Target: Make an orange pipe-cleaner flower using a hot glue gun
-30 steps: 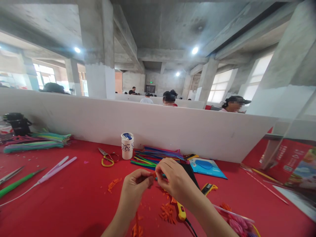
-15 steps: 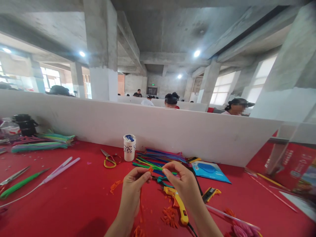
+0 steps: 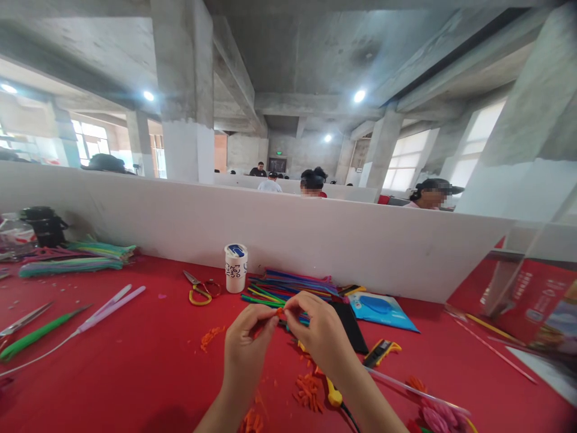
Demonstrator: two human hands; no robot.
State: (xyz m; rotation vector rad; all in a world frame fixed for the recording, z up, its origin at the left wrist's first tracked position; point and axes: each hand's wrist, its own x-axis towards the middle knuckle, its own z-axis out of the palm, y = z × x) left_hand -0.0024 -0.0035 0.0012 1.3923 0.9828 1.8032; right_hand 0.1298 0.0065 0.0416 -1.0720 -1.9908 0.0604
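My left hand (image 3: 247, 344) pinches a small orange fuzzy piece (image 3: 280, 313), perhaps a bit of pipe cleaner, between thumb and fingertips. From the other side my right hand (image 3: 321, 332) has its thumb and fingers closed on the same piece, so the fingertips of both hands nearly meet. Below my right wrist lies a yellow glue gun (image 3: 334, 395), mostly hidden by the arm. Short orange pieces (image 3: 309, 392) form a pile on the red table (image 3: 148, 349), and a smaller orange cluster (image 3: 210, 338) lies left of my left hand. Behind the hands are bundled coloured pipe cleaners (image 3: 293, 282).
Scissors (image 3: 199, 294) and a white lidded cup (image 3: 235, 269) stand near the white partition (image 3: 189, 216). A purple hair straightener (image 3: 106, 310) and green-handled tool (image 3: 40, 335) lie left. A yellow utility knife (image 3: 381, 353), blue packet (image 3: 383, 311) and pink fuzzy bundle (image 3: 439, 415) are right.
My right hand has moved left and in to meet the left hand at the orange piece, covering more of the glue gun. The left hand stays nearly in place.
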